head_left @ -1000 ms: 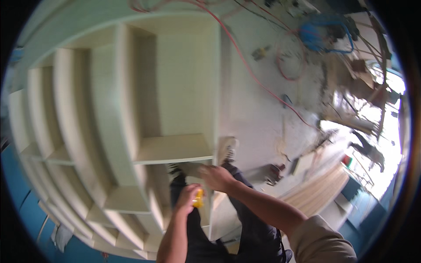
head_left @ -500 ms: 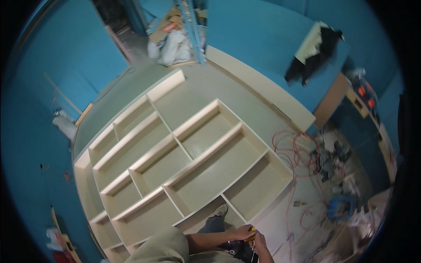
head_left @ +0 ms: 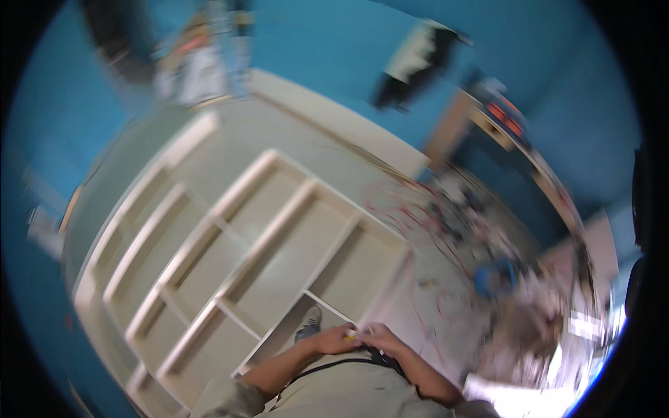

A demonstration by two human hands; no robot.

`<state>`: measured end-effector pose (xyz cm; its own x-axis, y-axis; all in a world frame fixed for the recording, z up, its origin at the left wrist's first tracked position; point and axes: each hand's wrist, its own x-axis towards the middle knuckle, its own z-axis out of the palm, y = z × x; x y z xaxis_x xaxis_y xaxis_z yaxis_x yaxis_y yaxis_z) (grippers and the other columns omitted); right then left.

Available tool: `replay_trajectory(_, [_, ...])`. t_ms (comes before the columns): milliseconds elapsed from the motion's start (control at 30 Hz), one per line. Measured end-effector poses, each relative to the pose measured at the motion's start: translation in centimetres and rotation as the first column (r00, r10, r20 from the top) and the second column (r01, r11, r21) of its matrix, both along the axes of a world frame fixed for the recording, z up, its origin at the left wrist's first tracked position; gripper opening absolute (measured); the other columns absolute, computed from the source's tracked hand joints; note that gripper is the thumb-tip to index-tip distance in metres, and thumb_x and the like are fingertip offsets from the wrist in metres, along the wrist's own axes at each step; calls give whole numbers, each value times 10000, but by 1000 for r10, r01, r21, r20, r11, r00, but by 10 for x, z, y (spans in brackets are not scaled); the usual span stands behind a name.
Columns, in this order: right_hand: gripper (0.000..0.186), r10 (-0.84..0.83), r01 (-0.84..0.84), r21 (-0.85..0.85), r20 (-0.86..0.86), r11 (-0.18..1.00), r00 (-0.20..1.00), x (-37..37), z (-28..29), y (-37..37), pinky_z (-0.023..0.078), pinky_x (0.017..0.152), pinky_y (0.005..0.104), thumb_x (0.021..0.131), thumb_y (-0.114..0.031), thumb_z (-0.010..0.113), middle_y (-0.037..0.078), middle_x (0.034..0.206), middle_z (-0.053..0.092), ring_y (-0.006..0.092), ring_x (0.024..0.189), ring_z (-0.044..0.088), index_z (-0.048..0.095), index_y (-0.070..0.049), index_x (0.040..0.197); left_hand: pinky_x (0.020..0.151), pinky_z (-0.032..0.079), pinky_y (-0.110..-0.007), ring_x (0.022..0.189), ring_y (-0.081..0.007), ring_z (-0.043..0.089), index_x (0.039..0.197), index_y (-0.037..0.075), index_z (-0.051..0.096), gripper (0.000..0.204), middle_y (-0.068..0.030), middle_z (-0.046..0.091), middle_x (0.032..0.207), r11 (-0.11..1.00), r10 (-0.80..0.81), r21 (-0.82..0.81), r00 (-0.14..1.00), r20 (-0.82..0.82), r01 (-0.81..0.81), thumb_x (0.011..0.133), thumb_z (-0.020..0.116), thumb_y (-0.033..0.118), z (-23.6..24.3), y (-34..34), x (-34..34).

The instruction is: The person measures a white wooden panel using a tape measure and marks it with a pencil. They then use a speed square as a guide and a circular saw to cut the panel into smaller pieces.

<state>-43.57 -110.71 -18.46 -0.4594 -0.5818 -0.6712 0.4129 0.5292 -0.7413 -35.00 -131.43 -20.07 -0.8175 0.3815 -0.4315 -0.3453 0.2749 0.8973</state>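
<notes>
Close in front of my waist, my left hand (head_left: 333, 339) is closed around a small yellow tool (head_left: 350, 336), mostly hidden by fingers and blurred, so its kind is unclear. Right beside it, my right hand (head_left: 380, 337) has its fingers curled in toward the tool; whether it also grips something is hidden. A dark strap or cord (head_left: 334, 363) crosses my light shirt below the hands. My shoe (head_left: 311, 318) stands inside one compartment of a large cream shelf frame (head_left: 306, 290), which lies flat on the floor with several open compartments.
Red hoses (head_left: 401, 209) run over the floor to the right, near a blue coiled item (head_left: 495, 277) and blurred clutter (head_left: 481, 209). A long pale board (head_left: 334, 125) rests along the blue wall, under a hanging black-and-pale garment (head_left: 418, 63). Sacks (head_left: 202, 76) are piled at the back left.
My view has swung to the right, so the shelf frame sits further left and bright clutter shows at lower right. My hands stay together at the waist, now more level, with the yellow tool less visible.
</notes>
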Motion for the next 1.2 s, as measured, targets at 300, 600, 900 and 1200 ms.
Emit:
replay_trajectory(300, [85, -978, 995, -59, 194, -87, -74, 12, -23, 348, 297, 394, 245, 890, -64, 614, -5, 713, 525, 89, 509, 440, 564, -129, 870, 802, 513, -445, 931, -380, 664, 1006, 61, 690, 336, -206, 689, 969, 701, -583, -234, 731, 355, 674, 880, 577, 352, -145, 8, -54])
replay_trajectory(600, [339, -612, 579, 668, -229, 467, 757, 245, -192, 530, 492, 615, 371, 859, -272, 704, 53, 863, 631, 174, 822, 626, 603, -55, 1099, 700, 532, -392, 749, -271, 695, 879, 123, 741, 319, -116, 715, 792, 548, -476, -612, 814, 333, 570, 876, 538, 369, -146, 46, -115])
replay_trajectory(900, [267, -665, 471, 544, 234, 695, 709, 90, -239, 494, 402, 428, 374, 927, -279, 586, 77, 571, 562, 193, 446, 505, 641, -44, 814, 792, 534, -468, 864, -383, 682, 861, 84, 739, 269, -194, 705, 886, 705, 22, -703, 994, -106, -90, 910, 553, 271, -69, 169, -189])
replay_trajectory(1200, [295, -750, 807, 222, -299, 547, 590, -249, -166, 551, 400, 430, 299, 838, -162, 665, 148, 821, 684, 166, 581, 592, 609, 52, 1033, 806, 526, -479, 1036, -369, 647, 1011, 72, 696, 331, -220, 667, 1119, 649, 137, -758, 972, 189, 56, 890, 502, 312, -165, 102, -172])
